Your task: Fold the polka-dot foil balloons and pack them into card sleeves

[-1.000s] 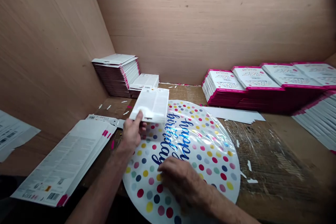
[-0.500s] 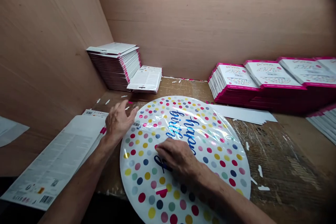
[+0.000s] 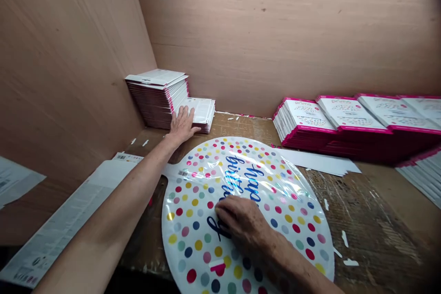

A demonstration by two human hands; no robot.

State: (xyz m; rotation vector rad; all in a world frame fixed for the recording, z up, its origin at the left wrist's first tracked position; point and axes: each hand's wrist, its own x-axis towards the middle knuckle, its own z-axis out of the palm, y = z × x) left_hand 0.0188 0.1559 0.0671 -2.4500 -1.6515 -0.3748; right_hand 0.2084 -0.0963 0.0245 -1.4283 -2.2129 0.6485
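A flat, round foil balloon (image 3: 193, 243) with coloured dots and blue "happy birthday" lettering lies on the worktable. My right hand (image 3: 243, 220) rests on its middle over the lettering, fingers curled in; whatever they hold, if anything, is hidden. Reaching past the balloon's tail, my left hand (image 3: 183, 124) has its fingers spread at the front edge of a low stack of white packets (image 3: 203, 106). Its fingertips overlap the top packet, though firm contact is hard to judge. A small pink piece (image 3: 217, 266) shows on the balloon's lower part.
A taller stack of packets (image 3: 156, 96) stands in the left corner against wooden walls. Pink-edged packets (image 3: 306, 115) form a row at the back right. White card strips (image 3: 320, 161) lie before them. Printed white sheets (image 3: 79, 211) lie under my left forearm; paper scraps (image 3: 350, 262) dot the table.
My left hand has moved from the balloon's upper left edge forward to the low packet stack, uncovering the tail. My right hand stays on the balloon. The view has tilted slightly.
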